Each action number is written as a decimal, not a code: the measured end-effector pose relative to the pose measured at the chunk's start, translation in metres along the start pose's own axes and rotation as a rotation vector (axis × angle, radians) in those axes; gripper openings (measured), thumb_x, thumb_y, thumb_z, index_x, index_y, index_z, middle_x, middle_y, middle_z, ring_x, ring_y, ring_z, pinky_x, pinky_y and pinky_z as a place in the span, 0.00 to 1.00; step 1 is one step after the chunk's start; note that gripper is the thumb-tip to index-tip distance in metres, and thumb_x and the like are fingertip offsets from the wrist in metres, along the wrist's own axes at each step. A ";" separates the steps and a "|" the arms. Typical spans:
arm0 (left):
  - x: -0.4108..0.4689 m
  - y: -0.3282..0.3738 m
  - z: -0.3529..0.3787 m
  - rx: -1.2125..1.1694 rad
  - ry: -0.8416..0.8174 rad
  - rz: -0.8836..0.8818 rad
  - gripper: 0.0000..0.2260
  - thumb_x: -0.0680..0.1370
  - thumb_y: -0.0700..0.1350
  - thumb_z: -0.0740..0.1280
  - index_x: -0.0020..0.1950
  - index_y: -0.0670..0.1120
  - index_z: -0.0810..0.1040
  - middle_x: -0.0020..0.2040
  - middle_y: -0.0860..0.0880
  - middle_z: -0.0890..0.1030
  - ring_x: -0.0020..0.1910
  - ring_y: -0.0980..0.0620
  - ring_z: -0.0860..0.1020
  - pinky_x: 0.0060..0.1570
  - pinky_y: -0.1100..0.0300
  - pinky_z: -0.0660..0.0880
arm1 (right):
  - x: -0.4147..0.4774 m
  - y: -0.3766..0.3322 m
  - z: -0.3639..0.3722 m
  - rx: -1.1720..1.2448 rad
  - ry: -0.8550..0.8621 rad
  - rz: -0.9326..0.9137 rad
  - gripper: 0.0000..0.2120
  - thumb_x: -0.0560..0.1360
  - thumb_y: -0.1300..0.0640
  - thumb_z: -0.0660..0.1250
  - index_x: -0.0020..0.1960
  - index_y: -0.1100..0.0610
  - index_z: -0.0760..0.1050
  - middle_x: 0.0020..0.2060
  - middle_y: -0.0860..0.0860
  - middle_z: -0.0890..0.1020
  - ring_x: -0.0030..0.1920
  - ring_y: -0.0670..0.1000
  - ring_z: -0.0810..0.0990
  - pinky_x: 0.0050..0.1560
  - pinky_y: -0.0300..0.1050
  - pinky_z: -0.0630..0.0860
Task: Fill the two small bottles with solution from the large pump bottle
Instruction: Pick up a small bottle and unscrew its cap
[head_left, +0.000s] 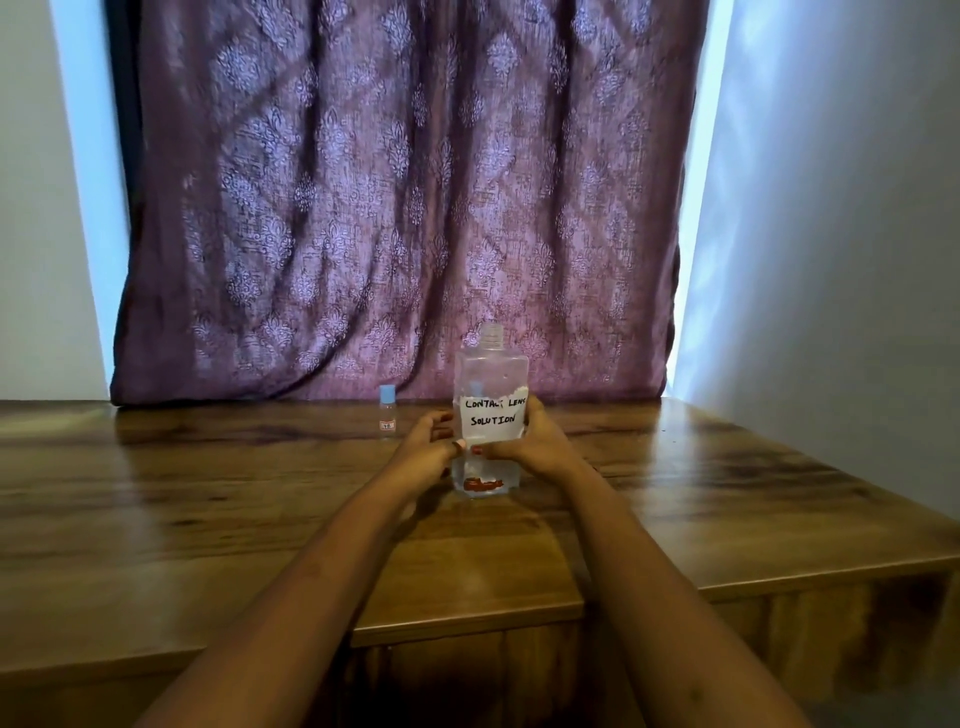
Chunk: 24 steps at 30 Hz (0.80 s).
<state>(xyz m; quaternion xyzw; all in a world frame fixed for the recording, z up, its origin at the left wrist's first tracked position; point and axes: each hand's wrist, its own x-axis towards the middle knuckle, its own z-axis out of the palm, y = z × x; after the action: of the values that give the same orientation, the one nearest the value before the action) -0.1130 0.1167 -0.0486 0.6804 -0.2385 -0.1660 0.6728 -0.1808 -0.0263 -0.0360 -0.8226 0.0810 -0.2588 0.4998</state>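
Fingers (441, 418) of the left hand (428, 449) curl loosely against the left side of the big bottle (491, 395), while the right hand (535, 441) wraps its right side and lower front, gripping it. It stands upright at centre frame on the table (727, 493), long axis vertical, neck bare with no pump fitted. A handwritten label (493, 418) reads "contact lens solution". One small bottle (387, 413), blue-capped, stands upright just left of the left hand, slightly further back, so that hand is nearer to it. A second blue cap seems to show through the clear plastic; I cannot tell for sure.
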 end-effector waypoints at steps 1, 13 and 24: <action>0.000 0.000 0.000 0.004 0.001 -0.001 0.19 0.83 0.34 0.60 0.72 0.47 0.69 0.64 0.44 0.79 0.63 0.40 0.79 0.61 0.43 0.79 | 0.001 0.003 0.002 0.028 0.020 0.007 0.35 0.62 0.60 0.78 0.63 0.52 0.64 0.47 0.42 0.76 0.47 0.46 0.77 0.36 0.36 0.76; 0.018 -0.002 0.011 0.145 -0.076 0.015 0.19 0.84 0.34 0.58 0.73 0.49 0.71 0.64 0.45 0.76 0.63 0.41 0.76 0.69 0.43 0.75 | 0.014 0.035 -0.022 -0.083 0.333 0.041 0.33 0.57 0.58 0.81 0.57 0.56 0.69 0.52 0.52 0.79 0.51 0.53 0.78 0.50 0.51 0.79; 0.035 -0.005 0.021 0.221 -0.059 0.029 0.19 0.83 0.34 0.60 0.73 0.47 0.71 0.72 0.45 0.72 0.61 0.47 0.76 0.55 0.55 0.79 | 0.021 0.040 -0.036 -0.268 0.494 0.088 0.41 0.53 0.45 0.81 0.57 0.55 0.63 0.55 0.55 0.71 0.55 0.56 0.74 0.53 0.58 0.77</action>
<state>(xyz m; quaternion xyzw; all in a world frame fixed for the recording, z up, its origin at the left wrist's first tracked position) -0.0953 0.0798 -0.0512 0.7416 -0.2849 -0.1488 0.5889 -0.1760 -0.0819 -0.0507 -0.7891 0.2696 -0.4163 0.3624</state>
